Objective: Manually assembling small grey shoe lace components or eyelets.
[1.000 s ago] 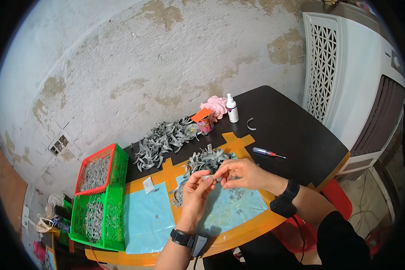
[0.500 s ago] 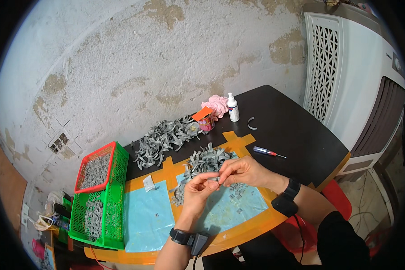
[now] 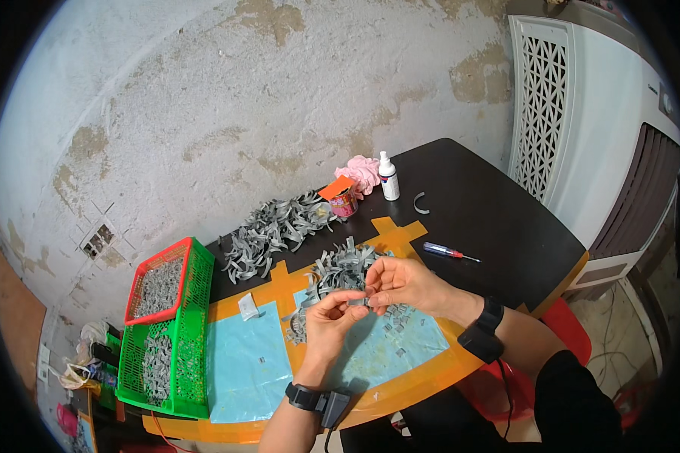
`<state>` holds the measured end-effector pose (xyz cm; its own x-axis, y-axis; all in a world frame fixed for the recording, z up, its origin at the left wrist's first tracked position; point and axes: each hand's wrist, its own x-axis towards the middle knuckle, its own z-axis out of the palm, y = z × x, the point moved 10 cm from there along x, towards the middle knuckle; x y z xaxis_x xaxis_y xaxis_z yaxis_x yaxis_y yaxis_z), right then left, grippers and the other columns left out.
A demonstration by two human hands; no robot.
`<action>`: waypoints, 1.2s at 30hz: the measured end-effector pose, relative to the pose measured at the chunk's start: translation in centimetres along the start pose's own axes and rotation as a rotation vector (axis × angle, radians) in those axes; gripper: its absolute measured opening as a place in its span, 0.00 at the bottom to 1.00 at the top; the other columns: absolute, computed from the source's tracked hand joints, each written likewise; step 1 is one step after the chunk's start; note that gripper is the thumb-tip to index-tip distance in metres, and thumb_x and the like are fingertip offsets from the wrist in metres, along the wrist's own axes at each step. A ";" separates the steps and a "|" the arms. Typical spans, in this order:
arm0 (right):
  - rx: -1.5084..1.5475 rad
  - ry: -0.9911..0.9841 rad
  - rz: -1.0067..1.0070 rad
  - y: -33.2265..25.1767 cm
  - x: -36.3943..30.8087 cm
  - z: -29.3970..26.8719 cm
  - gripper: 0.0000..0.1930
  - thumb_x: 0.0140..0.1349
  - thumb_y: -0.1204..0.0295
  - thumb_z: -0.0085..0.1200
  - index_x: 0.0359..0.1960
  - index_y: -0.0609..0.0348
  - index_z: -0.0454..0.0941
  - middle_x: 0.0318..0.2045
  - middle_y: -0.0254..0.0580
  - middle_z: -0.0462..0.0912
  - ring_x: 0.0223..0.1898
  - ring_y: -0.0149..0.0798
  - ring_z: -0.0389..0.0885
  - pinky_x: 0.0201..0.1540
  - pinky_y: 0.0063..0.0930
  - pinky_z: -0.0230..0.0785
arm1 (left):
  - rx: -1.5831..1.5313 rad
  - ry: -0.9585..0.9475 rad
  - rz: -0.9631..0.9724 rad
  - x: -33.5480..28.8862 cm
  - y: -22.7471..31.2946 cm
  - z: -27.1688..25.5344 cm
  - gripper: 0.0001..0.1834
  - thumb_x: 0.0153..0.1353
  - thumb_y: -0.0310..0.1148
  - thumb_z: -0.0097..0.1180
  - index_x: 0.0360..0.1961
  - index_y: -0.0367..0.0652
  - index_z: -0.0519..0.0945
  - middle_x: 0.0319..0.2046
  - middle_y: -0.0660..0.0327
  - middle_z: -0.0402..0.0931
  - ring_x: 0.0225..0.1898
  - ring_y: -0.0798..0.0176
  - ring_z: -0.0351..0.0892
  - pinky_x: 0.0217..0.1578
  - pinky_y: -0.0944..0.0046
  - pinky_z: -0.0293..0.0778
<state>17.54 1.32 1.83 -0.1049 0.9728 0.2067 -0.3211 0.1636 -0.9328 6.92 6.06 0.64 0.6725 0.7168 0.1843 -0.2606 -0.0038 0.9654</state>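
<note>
My left hand and my right hand meet over the blue sheet, thumbs and fingertips pinched together. Between them is a small grey piece, largely covered by the fingers. Just beyond the hands lies a heap of curved grey strips. Several tiny grey pieces are scattered on the sheet beside my right hand. A larger pile of curved grey strips rests farther back against the wall side.
On the left stands a green basket, with a red basket on it; both contain grey pieces. A screwdriver, single curved strip, white spray bottle, can and pink cloth sit farther back on the black table.
My right hand's fingers have curled in and shifted slightly left, and more of the grey piece shows between the fingertips. My left hand has barely moved.
</note>
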 end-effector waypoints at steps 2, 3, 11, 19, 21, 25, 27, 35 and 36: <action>0.000 -0.006 0.016 0.0 -0.1 0.0 0.12 0.58 0.79 0.57 0.42 0.62 0.68 0.35 0.40 0.77 0.34 0.30 0.79 0.37 0.24 0.74 | 0.033 -0.034 0.036 0.1 0.0 0.1 0.13 0.51 0.16 0.62 0.40 0.37 0.80 0.38 0.62 0.79 0.37 0.71 0.78 0.41 0.73 0.74; 0.001 -0.012 0.031 0.1 -0.1 0.1 0.12 0.58 0.78 0.57 0.42 0.62 0.69 0.35 0.40 0.77 0.34 0.31 0.79 0.38 0.24 0.74 | 0.032 -0.033 0.035 0.1 0.0 0.1 0.13 0.51 0.16 0.62 0.40 0.37 0.80 0.38 0.62 0.79 0.37 0.71 0.78 0.41 0.73 0.74; 0.038 -0.008 0.057 0.9 -0.1 -0.1 0.14 0.57 0.78 0.57 0.44 0.63 0.68 0.37 0.41 0.77 0.38 0.31 0.78 0.39 0.24 0.74 | 0.105 -0.070 0.086 0.2 0.6 0.6 0.12 0.50 0.15 0.62 0.37 0.37 0.82 0.36 0.63 0.77 0.39 0.70 0.76 0.41 0.72 0.73; 0.065 -0.016 0.033 1.2 -0.2 0.6 0.16 0.57 0.78 0.56 0.45 0.63 0.64 0.36 0.43 0.78 0.37 0.31 0.80 0.40 0.23 0.74 | 0.167 -0.093 0.185 0.3 0.5 0.3 0.13 0.46 0.18 0.67 0.36 0.39 0.84 0.37 0.64 0.74 0.40 0.69 0.72 0.42 0.70 0.70; 0.056 0.004 0.028 1.1 -0.2 0.7 0.15 0.58 0.79 0.55 0.43 0.62 0.64 0.35 0.42 0.78 0.36 0.31 0.79 0.39 0.22 0.73 | 0.120 -0.093 0.155 0.3 0.3 0.3 0.13 0.45 0.18 0.67 0.35 0.38 0.84 0.38 0.64 0.73 0.42 0.68 0.72 0.43 0.69 0.70; 0.073 -0.031 0.020 1.2 -0.2 0.8 0.14 0.58 0.79 0.55 0.42 0.61 0.64 0.34 0.41 0.78 0.35 0.30 0.79 0.38 0.21 0.73 | 0.023 -0.131 0.118 0.1 0.7 1.1 0.13 0.45 0.16 0.66 0.35 0.37 0.83 0.37 0.63 0.73 0.42 0.67 0.73 0.45 0.67 0.71; 0.110 -0.054 0.003 1.2 -0.2 1.1 0.14 0.58 0.79 0.56 0.42 0.60 0.64 0.33 0.40 0.78 0.34 0.29 0.78 0.37 0.21 0.72 | 0.009 -0.137 0.108 0.1 0.7 1.1 0.13 0.45 0.16 0.66 0.34 0.37 0.83 0.37 0.63 0.73 0.41 0.67 0.73 0.46 0.67 0.71; 0.166 -0.085 0.007 1.1 -0.3 1.5 0.14 0.58 0.78 0.58 0.41 0.60 0.65 0.32 0.40 0.78 0.34 0.29 0.78 0.37 0.23 0.73 | 0.053 -0.146 0.160 -0.1 1.4 1.3 0.15 0.43 0.17 0.67 0.35 0.38 0.84 0.34 0.63 0.75 0.36 0.69 0.71 0.40 0.69 0.70; 0.172 -0.084 0.012 1.1 -0.3 1.5 0.14 0.58 0.78 0.58 0.41 0.60 0.65 0.33 0.39 0.78 0.34 0.30 0.78 0.37 0.23 0.73 | 0.053 -0.145 0.160 -0.1 1.4 1.3 0.15 0.43 0.17 0.67 0.35 0.38 0.84 0.34 0.63 0.75 0.36 0.69 0.71 0.40 0.69 0.70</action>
<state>15.81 0.99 1.17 -0.1853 0.9563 0.2260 -0.4746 0.1143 -0.8727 7.38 5.09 2.19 0.7189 0.5966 0.3566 -0.3378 -0.1485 0.9294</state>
